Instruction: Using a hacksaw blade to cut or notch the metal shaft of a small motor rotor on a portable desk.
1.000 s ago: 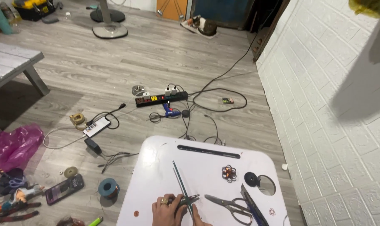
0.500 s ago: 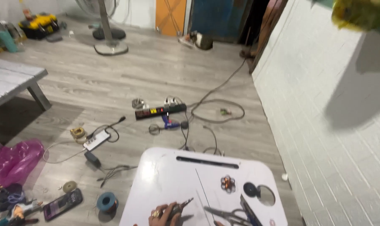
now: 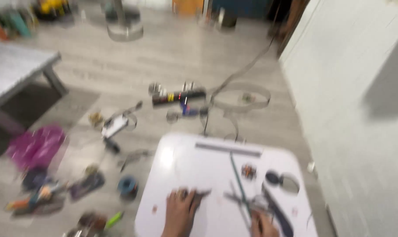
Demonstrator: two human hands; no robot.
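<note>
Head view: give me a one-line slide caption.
Blurred frame: left hand on a small dark tool, right hand by scissors, both on a white table.

I see a glossy white counter (image 3: 186,162) with a thin green rod (image 3: 236,175) across it. Left of the counter lie a blue roll (image 3: 128,186) and a magenta bag (image 3: 36,145) on the grey wood-grain floor (image 3: 172,57); beyond the counter sits a black power strip (image 3: 178,96).
</note>
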